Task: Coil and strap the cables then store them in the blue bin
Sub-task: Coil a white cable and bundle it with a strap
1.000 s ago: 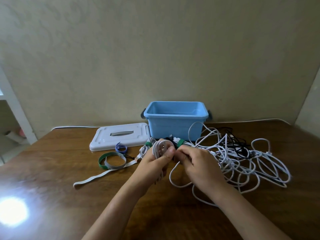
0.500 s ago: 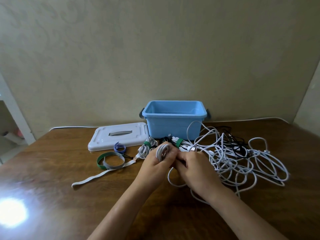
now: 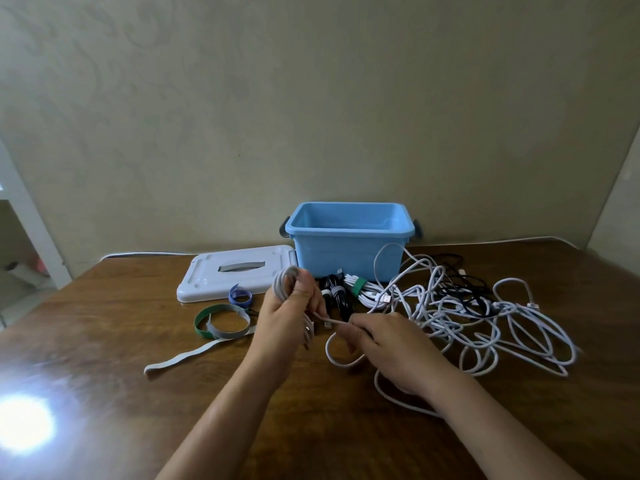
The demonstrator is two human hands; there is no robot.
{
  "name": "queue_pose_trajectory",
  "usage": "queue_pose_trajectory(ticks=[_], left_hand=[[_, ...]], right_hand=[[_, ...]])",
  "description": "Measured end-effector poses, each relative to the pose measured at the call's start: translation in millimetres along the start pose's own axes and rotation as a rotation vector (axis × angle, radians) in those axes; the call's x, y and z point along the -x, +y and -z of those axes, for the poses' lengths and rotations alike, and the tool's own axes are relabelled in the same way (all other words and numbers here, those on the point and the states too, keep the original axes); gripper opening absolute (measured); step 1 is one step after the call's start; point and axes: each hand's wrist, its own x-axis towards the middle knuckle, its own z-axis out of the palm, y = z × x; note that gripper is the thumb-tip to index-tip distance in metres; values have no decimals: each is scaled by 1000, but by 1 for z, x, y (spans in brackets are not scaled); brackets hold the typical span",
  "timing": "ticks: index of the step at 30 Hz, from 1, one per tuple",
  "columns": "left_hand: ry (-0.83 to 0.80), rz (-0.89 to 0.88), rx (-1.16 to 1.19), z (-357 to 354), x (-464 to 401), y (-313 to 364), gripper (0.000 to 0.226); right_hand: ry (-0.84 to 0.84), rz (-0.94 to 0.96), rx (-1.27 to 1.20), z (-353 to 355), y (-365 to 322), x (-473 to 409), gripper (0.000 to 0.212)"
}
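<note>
The left hand [image 3: 289, 317], just left of the frame's centre, has its fingers and thumb curled tight round a white cable coil [image 3: 286, 283], the loops standing up above the thumb. From that coil a free strand runs right to the right hand [image 3: 391, 344], which pinches it between thumb and curled fingers; the strand then drops in a loop onto the wooden table [image 3: 104, 341] below the hand. Just behind the hands lie two finished bundles, touching each other: a black strapped bundle [image 3: 334, 294] and a white strapped bundle [image 3: 363, 289] with a green band. To the right of centre sprawls the loose cable tangle [image 3: 485, 317], mostly white with some black strands; how many cables it holds cannot be told. It reaches up against the front wall of the blue bin [image 3: 349, 251], which stands open at the table's far edge, nothing visible inside. Beside the bin, at its left and touching it, lies the white lid [image 3: 235, 275], flat. In front of the lid are three loose straps: a small blue strap [image 3: 240, 294] rolled up, a green strap [image 3: 204, 322] curved in a ring, and a grey strap [image 3: 194, 353] whose tail trails toward the lower left. Bare wood lies open in the lower part of the frame on both sides of the forearms, with a bright glare spot at lower left.
</note>
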Motion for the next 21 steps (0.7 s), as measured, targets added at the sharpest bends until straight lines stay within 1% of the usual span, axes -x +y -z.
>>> queue_pose_trajectory(ticks=[2, 5, 8, 11, 17, 19, 21], left_hand=[[2, 26, 35, -1, 1, 2, 28], [13, 57, 99, 0, 2, 5, 25], [11, 51, 200, 10, -3, 12, 29], [-3, 9, 309, 20, -8, 20, 32], [32, -102, 322, 36, -11, 35, 35], [59, -102, 284, 38, -12, 34, 36], [99, -73, 211, 40, -14, 31, 38]], right_hand=[[-10, 2, 37, 0, 4, -1, 49], [-29, -15, 27, 2, 10, -2, 52], [-14, -8, 111, 8, 17, -2, 55], [28, -72, 222, 17, 26, -4, 50], [115, -214, 378, 30, 40, -9, 47], [134, -238, 367, 33, 44, -8, 42], [108, -213, 305, 35, 44, -6, 36]])
